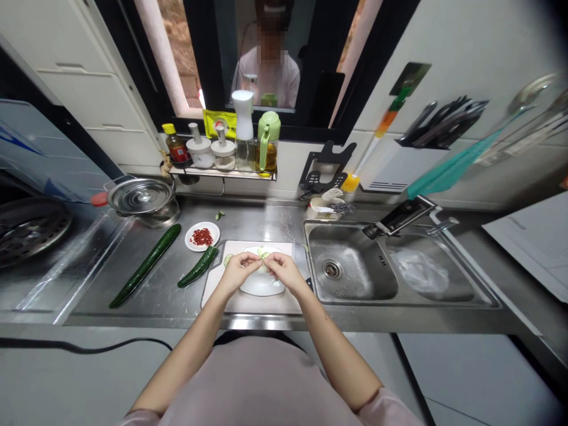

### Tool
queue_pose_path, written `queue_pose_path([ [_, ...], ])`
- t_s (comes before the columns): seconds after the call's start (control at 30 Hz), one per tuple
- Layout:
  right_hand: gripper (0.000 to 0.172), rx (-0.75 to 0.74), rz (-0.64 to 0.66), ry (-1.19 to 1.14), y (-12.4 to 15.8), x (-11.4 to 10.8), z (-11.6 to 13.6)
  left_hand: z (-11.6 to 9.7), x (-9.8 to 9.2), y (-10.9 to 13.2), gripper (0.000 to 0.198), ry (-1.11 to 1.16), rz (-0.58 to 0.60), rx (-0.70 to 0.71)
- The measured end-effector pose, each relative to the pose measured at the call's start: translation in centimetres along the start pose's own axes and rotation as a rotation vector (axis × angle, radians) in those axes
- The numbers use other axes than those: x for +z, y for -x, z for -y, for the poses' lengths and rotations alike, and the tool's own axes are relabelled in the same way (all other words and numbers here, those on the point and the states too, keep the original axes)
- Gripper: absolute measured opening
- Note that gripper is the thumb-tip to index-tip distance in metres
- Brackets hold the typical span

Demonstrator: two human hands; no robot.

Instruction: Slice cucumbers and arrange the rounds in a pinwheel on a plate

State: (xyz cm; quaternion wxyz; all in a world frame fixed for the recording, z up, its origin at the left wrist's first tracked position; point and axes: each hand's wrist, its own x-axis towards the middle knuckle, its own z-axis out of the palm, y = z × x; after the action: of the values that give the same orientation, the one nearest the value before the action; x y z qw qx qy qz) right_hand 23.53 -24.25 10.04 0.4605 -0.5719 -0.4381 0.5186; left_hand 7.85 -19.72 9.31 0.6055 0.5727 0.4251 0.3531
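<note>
Both hands meet above a white plate (262, 287) on a pale cutting board (288, 305). My left hand (242, 269) and my right hand (284, 272) have their fingertips pinched together around a thin green cucumber slice (262, 254). More pale slices lie on the plate, partly covered by the fingers. A cut piece of cucumber (198, 267) rests left of the board, and a long whole cucumber (145, 266) lies farther left. Behind the cut piece stands a small white dish (192, 242) with chopped red bits (202, 236).
To the right is a steel sink (355, 290) with a black faucet (394, 219); a plastic bag (419, 271) sits in its right basin. A lidded steel pot (144, 198) stands at the back left. Seasoning jars (202, 155) and an oil bottle (267, 148) line a wall shelf.
</note>
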Motion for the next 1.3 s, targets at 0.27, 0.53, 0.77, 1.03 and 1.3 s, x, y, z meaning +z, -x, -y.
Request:
queue_pose_path([
  [0.27,0.018,0.084,0.051,-0.004,0.2,0.1,0.4,-1.4,0.0,0.9,0.02,-0.274,0.007,0.141],
  [0.53,0.016,0.245,0.063,-0.154,0.5,0.1,0.8,-2.1,-0.1,1.3,0.016,-0.442,0.037,0.289],
  [0.77,0.013,0.265,0.03,-0.161,0.9,0.0,0.0,-0.2,0.8,2.2,0.022,-0.401,-0.066,0.232],
  [1.03,0.015,0.004,0.044,0.19,1.7,-1.1,-4.3,4.0,2.7,4.5,0.054,0.163,0.063,-0.424],
  [1.3,0.017,-0.023,0.109,0.226,0.9,-1.1,-6.7,5.3,2.1,2.6,0.049,0.184,-0.004,-0.464],
])
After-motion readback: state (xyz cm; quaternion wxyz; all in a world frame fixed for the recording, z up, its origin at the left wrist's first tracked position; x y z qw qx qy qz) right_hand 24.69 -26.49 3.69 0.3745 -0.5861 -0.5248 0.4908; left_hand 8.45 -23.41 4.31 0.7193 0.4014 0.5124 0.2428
